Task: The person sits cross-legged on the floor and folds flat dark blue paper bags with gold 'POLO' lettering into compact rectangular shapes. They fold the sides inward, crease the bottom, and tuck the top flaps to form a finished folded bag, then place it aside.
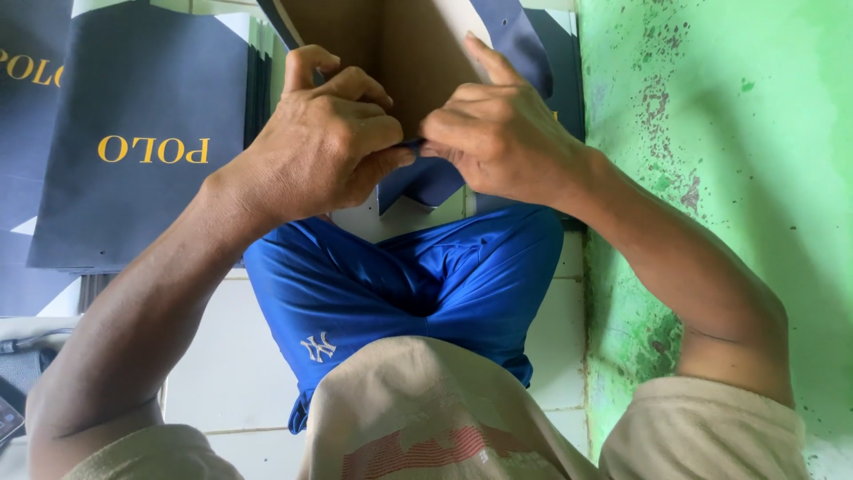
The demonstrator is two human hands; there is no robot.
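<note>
A dark blue paper bag [426,182] with a brown inside face is held up in front of me, its opening toward the camera. My left hand [320,142] pinches the bag's near edge with thumb and curled fingers. My right hand [498,133] pinches the same edge right beside it, fingertips almost touching the left hand's, one finger stretched up along the brown inner panel [391,44]. Below the hands are my legs in blue shorts [409,276].
A stack of flat dark blue bags with yellow lettering [142,142] lies on the white tiled floor [222,364] at the left. A green painted wall [729,133] with flaking spots runs along the right. A dark object [11,418] sits at the far left edge.
</note>
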